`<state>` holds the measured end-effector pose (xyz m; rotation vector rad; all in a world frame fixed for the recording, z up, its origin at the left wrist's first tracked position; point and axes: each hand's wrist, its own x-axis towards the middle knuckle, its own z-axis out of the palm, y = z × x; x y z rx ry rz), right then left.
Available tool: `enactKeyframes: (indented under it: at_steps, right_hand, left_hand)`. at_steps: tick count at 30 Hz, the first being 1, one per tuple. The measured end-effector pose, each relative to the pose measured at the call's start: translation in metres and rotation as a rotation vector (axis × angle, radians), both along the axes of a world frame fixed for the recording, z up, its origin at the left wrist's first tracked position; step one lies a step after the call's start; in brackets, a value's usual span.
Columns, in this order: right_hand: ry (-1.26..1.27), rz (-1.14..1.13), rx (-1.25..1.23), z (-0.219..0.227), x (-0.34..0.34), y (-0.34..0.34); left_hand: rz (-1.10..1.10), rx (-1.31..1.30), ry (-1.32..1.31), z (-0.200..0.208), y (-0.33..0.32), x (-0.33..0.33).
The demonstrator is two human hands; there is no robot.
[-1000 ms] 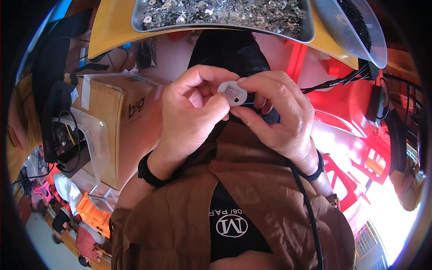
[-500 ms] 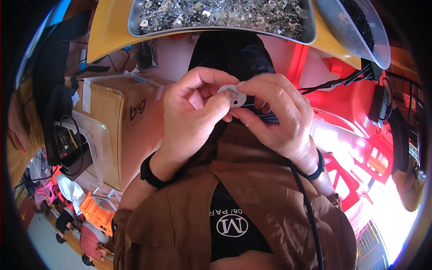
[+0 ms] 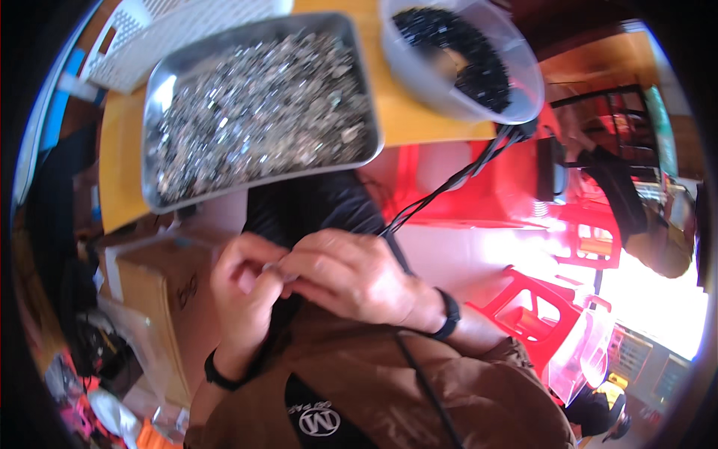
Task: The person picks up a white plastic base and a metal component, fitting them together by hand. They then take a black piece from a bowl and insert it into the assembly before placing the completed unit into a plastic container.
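In front of my lap, both hands come together with the fingertips pinched. My left hand (image 3: 245, 292) is closed on a small pale piece (image 3: 274, 269), mostly covered by the fingers and blurred. Its colour matches the round white disc of half a second ago. My right hand (image 3: 359, 275) presses its fingertips to the same piece from the right, with the back of the hand facing up. Beyond my hands, a metal tray (image 3: 373, 112) full of small, shiny, clear and greyish pieces sits on the yellow table (image 3: 407, 123).
A clear plastic tub (image 3: 532, 90) holding small black pieces stands right of the tray. A white perforated basket (image 3: 202, 30) is behind it. Black cables (image 3: 441, 191) hang near the tub. A cardboard box (image 3: 153, 322) stands left; red plastic stools (image 3: 523, 307) are at right.
The view has shifted, so the tray and tub show more fully and my hands appear lower and further left. The white disc is now mostly covered as my right hand has turned over it.
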<state>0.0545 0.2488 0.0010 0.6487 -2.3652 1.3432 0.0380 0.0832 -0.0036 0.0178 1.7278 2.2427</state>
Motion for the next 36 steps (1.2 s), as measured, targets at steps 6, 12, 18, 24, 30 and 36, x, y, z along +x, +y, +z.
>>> enactKeyframes:
  at_steps: [6,12,18,24,30,36]
  right_hand:
    - [-0.013,0.053,0.082,0.008,-0.001,0.011]
    - [0.147,-0.165,0.206,0.053,-0.017,0.062]
    - [0.202,-0.565,0.65,0.08,-0.103,0.201]
    - [-0.155,-0.438,1.01,0.05,-0.154,0.234]
    - [-0.325,-0.402,0.94,0.033,-0.167,0.226]
    - [-0.231,-0.395,0.932,0.029,-0.168,0.231]
  left_hand:
    - [-0.065,0.068,-0.084,0.0,0.0,-0.003]
    - [-0.079,-0.001,-0.084,-0.005,-0.003,-0.009]
    - [-0.066,-0.082,-0.017,-0.004,0.002,-0.007]
    - [-0.123,0.013,-0.192,0.006,0.003,-0.002]
    - [-0.178,0.006,-0.175,0.009,0.001,-0.003]
    - [-0.21,0.023,-0.172,0.015,-0.004,0.003]
